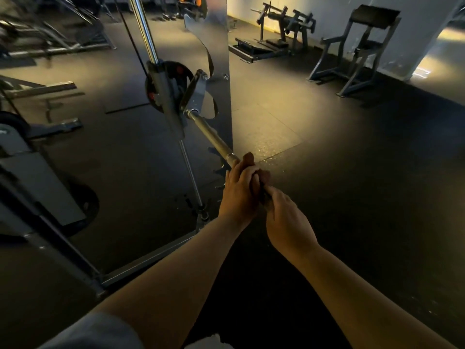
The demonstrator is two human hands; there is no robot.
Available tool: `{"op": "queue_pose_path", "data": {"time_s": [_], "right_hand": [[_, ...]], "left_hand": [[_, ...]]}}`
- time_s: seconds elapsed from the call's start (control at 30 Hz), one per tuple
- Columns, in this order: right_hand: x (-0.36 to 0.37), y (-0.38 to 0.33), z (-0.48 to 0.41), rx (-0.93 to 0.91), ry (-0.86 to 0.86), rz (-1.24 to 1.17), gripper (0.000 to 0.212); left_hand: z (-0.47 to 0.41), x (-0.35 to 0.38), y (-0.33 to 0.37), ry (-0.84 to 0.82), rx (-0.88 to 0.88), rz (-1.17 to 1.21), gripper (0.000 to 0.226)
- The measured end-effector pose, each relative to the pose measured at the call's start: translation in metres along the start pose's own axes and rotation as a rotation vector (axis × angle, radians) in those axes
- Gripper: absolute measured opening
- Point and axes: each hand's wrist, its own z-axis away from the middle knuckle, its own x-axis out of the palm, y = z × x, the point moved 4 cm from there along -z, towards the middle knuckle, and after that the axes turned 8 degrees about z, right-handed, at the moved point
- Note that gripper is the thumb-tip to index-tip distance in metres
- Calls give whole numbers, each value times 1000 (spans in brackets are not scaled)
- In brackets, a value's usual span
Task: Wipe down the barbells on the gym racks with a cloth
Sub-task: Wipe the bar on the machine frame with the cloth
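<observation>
At frame centre, the left hand (239, 190) was wrapped around the near end of the bar (211, 136). Just behind it, the right hand (284, 212) was curled on a dark piece (263, 195), too dim to name. Beyond stood one rack post (216, 59) and one plate (173, 70). At upper right were two machines (284, 23).

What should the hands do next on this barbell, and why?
Probably slide the left hand up the barbell toward the rack: both it and the right hand grip only the near end, and the shaft above lies uncovered.
</observation>
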Motion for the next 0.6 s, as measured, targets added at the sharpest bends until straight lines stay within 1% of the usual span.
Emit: {"op": "queue_pose_path", "data": {"time_s": [0.1,0.2,0.23,0.3,0.33,0.43,0.47,0.53,0.6], "right_hand": [[2,-4,-17,46,-77,-42,47],[2,-6,-34,87,-97,-88,44],[3,-7,-37,87,-99,-92,42],[4,-8,-44,71,-107,-71,41],[6,-9,-47,54,-117,-56,42],[8,-13,-51,10,-130,-8,51],[9,-14,-52,5,-130,20,53],[11,-15,-53,-10,-124,61,54],[13,-14,-55,-30,-113,86,53]], "left_hand": [[13,7,11,37,-43,102,61],[26,12,8,5,-39,205,60],[24,10,4,-2,-25,201,57],[10,3,-6,20,46,75,53],[0,-1,-13,31,53,14,55],[-27,-10,-25,58,-49,-33,60],[-29,-10,-24,60,-52,-24,62],[-21,-5,-13,71,29,-28,64],[-4,0,-4,116,184,-109,67]]}}
